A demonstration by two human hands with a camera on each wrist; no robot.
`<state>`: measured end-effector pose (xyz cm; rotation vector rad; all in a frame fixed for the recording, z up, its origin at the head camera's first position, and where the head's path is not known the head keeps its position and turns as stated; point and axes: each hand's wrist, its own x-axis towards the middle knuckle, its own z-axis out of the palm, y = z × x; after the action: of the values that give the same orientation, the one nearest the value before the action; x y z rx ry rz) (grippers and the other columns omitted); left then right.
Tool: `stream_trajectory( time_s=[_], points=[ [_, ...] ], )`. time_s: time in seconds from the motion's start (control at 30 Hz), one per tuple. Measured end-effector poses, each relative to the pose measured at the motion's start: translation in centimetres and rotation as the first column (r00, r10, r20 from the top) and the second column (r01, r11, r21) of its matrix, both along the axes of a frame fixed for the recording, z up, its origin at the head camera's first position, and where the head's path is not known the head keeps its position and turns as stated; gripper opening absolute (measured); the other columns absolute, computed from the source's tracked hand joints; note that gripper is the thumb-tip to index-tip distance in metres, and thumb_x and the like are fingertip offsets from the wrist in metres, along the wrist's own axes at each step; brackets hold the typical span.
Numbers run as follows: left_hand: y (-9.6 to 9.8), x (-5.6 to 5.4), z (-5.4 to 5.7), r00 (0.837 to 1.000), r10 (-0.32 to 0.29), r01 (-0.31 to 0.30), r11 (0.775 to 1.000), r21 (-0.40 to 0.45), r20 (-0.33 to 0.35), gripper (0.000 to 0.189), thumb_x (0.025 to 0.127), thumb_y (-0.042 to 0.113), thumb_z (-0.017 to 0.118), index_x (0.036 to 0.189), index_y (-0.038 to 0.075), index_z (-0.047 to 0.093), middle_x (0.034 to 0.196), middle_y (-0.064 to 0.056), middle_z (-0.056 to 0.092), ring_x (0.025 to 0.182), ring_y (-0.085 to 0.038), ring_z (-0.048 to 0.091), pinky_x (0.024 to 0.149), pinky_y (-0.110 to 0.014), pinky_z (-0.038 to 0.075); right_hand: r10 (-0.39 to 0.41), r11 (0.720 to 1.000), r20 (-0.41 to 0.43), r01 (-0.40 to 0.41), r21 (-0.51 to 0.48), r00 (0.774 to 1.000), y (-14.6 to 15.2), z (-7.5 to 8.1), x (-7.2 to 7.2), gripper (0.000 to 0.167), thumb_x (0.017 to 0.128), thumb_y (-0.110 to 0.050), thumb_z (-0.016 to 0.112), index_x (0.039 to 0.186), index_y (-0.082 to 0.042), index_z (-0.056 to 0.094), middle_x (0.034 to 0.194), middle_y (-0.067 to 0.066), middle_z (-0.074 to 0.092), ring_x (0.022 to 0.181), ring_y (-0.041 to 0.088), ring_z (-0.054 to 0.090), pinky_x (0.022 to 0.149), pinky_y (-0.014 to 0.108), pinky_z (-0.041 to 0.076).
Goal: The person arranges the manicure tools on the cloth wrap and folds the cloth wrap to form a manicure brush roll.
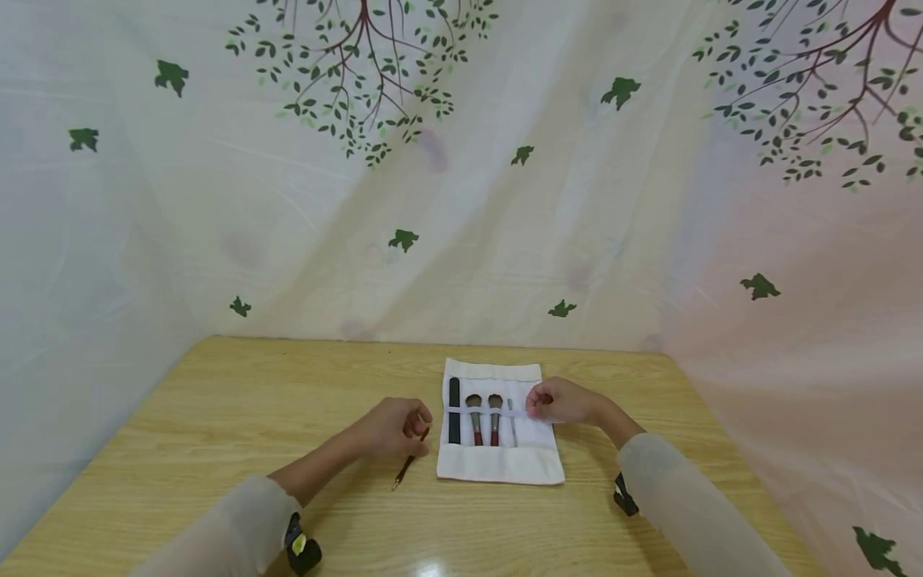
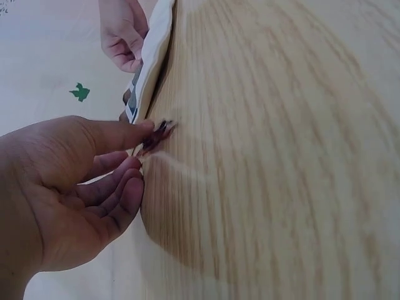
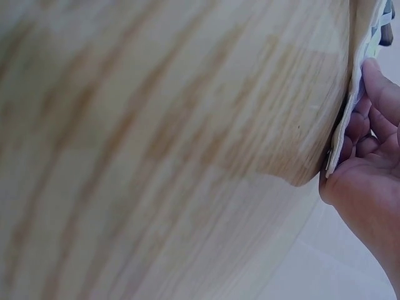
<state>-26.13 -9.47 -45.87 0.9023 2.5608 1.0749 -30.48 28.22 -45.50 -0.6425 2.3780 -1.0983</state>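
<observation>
A white cloth tool roll [image 1: 497,465] lies unrolled on the table, with a pale elastic band [image 1: 483,410] across its middle. Under the band sit a flat black strip [image 1: 454,410], two fluffy brushes [image 1: 473,421] with reddish handles, and a slim metallic tool [image 1: 513,425]. To the roll's left, my left hand [image 1: 395,426] pinches a thin dark tool with a metallic tip [image 1: 404,473] between thumb and fingers; its exact kind is unclear. At the roll's right side my right hand [image 1: 558,401] pinches the band's right part, fingers curled at the cloth edge [image 3: 337,140].
The roll rests on a light wooden table [image 1: 346,369]. Behind and beside the table hangs a pale curtain [image 1: 461,280] printed with leaves and branches. A dark wrist camera [image 1: 301,546] is strapped at the left sleeve, another wrist camera [image 1: 625,495] at the right.
</observation>
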Motion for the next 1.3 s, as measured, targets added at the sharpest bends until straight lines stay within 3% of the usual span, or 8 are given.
stream_trajectory(
  time_s=[0.2,0.37,0.53,0.7,0.8,0.97,1.13,1.3],
  points=[
    [0.4,0.3,0.0,0.994,0.062,-0.066,0.997,-0.040,-0.091,0.027,0.083,0.002,0.083,0.107,0.003,0.070,0.079,0.007,0.066,0.076,-0.008,0.061,0.069,-0.027,0.053,0.006,1.000,-0.004,-0.006,-0.012,1.000,0.0,0.0,0.1,0.006,0.100,-0.002,0.062,0.098,0.001,0.067,0.085,0.004,0.059,0.079,0.016,0.050,0.066,0.024,0.045],
    [0.3,0.2,0.0,0.991,0.050,-0.053,0.998,-0.016,-0.127,0.025,0.082,-0.002,0.081,0.105,0.001,0.072,0.076,0.007,0.067,0.072,-0.006,0.062,0.066,-0.025,0.053,0.003,1.000,-0.004,-0.003,-0.008,1.000,0.0,0.1,0.1,0.007,0.100,-0.002,0.063,0.098,0.001,0.068,0.085,0.004,0.059,0.079,0.016,0.050,0.066,0.024,0.045],
    [-0.4,-0.3,-0.1,0.999,0.049,-0.049,0.998,0.035,0.000,0.025,0.087,0.000,0.076,0.111,0.003,0.072,0.086,0.004,0.071,0.081,-0.009,0.065,0.071,-0.026,0.055,0.003,1.000,0.000,-0.003,-0.003,1.000,0.0,0.1,0.1,0.006,0.100,-0.002,0.063,0.097,0.000,0.068,0.086,0.003,0.059,0.080,0.017,0.051,0.067,0.024,0.045],
    [-0.7,-1.1,0.1,0.989,0.041,-0.056,0.993,0.107,0.141,0.031,0.097,0.005,0.068,0.127,0.006,0.067,0.099,-0.002,0.069,0.087,-0.015,0.064,0.074,-0.029,0.054,0.007,1.000,0.004,-0.007,-0.004,1.000,0.0,0.0,0.1,0.007,0.100,-0.002,0.062,0.097,0.000,0.068,0.085,0.003,0.059,0.078,0.017,0.050,0.066,0.024,0.044],
    [-0.5,-1.4,0.5,0.982,0.010,-0.042,0.985,0.170,0.186,0.034,0.100,0.005,0.063,0.134,0.006,0.064,0.102,-0.009,0.068,0.085,-0.018,0.063,0.072,-0.030,0.053,0.007,1.000,0.004,-0.007,-0.005,1.000,0.0,0.1,0.2,0.007,0.100,-0.001,0.062,0.097,0.000,0.068,0.084,0.002,0.058,0.078,0.016,0.049,0.066,0.024,0.044],
    [0.6,-2.0,0.8,0.975,-0.013,-0.047,0.963,0.264,0.222,0.032,0.101,0.005,0.060,0.133,0.002,0.063,0.106,-0.014,0.065,0.087,-0.019,0.063,0.074,-0.029,0.055,0.006,1.000,0.002,-0.006,0.004,1.000,-0.1,0.2,0.3,0.008,0.100,-0.003,0.061,0.097,0.000,0.068,0.084,0.001,0.057,0.077,0.014,0.049,0.066,0.024,0.043],
    [2.4,-2.8,1.5,0.949,-0.007,-0.112,0.927,0.358,0.316,0.034,0.103,0.006,0.059,0.136,0.002,0.060,0.113,-0.018,0.062,0.102,-0.033,0.065,0.083,-0.036,0.058,0.016,1.000,-0.002,-0.016,-0.008,1.000,-0.1,0.2,0.3,0.008,0.100,-0.002,0.061,0.097,0.002,0.067,0.084,0.001,0.057,0.076,0.014,0.049,0.066,0.023,0.043],
    [4.6,-3.8,1.8,0.913,0.001,-0.217,0.848,0.484,0.407,0.034,0.102,0.004,0.060,0.137,0.005,0.058,0.122,-0.023,0.057,0.110,-0.037,0.061,0.089,-0.040,0.057,0.020,0.999,-0.005,-0.020,-0.026,1.000,0.0,0.1,0.2,0.008,0.100,-0.001,0.062,0.098,0.005,0.067,0.084,0.003,0.057,0.077,0.015,0.048,0.065,0.023,0.043]
  ],
)
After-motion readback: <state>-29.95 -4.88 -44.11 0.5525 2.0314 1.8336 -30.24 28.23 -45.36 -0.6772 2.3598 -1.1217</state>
